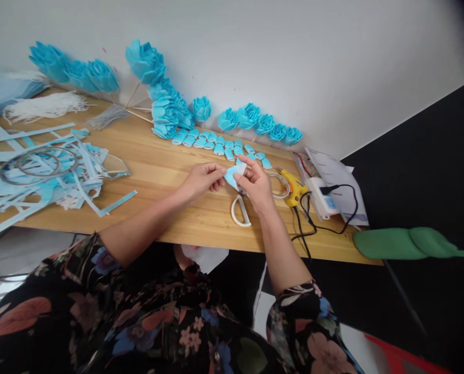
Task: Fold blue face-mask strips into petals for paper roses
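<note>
Between my two hands is a light blue petal piece (232, 179), pale on one side. My left hand (205, 179) pinches its left corner. With thumb and fingers my right hand (257, 182) grips the right edge. Below the petal lie scissors (240, 212), their white handle loop showing and the blades hidden by my right hand. Just beyond my hands, rows of cut blue petals (218, 148) lie on the wooden table (154, 171).
Blue paper flowers (165, 104) on sticks line the wall. Strip scraps (60, 176) with wire rings cover the left side. At right are a roll of tape (279, 185), a yellow glue gun (294, 188), a white power strip (322, 197) with black cords, and a green bottle-shaped object (395, 244).
</note>
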Demonstrator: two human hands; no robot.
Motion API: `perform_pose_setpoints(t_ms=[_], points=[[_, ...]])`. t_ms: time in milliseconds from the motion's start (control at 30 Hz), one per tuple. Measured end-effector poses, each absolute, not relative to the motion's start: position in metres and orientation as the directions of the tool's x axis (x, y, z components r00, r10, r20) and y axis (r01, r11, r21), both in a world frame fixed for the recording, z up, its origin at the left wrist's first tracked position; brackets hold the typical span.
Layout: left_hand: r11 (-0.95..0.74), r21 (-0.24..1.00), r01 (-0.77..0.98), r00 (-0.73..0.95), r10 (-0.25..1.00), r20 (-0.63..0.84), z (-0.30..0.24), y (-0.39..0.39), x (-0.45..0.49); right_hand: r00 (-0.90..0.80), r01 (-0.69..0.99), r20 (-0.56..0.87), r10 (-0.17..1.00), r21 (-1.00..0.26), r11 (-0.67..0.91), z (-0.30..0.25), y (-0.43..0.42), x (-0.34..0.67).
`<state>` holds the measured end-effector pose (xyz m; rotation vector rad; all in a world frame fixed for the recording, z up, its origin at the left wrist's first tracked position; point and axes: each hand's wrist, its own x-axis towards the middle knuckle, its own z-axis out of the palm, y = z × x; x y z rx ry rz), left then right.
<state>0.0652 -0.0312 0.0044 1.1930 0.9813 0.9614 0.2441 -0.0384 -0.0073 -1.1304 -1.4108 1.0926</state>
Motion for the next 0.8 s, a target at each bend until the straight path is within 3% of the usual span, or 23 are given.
perform_pose_setpoints(t_ms=[267,600,800], points=[[0.067,0.998,-0.001,0.342,0.938,-0.062,0.0029,-0.0305,0.065,-0.124,0.149,0.139,0.982,-0.976,0.157,-0.0086,-0.0391,0.2438],[0.109,0.994,0.007,0.337,0.936,-0.105,0.0042,-0.0331,0.0659,-0.058,0.031,0.079,0.995,-0.996,0.081,-0.0056,-0.0394,0.2414],[0.097,0.995,0.005,0.364,0.927,-0.093,0.0042,-0.0341,0.0669,0.012,0.12,0.18,0.984,-0.977,0.178,-0.0114,-0.0388,0.2419]])
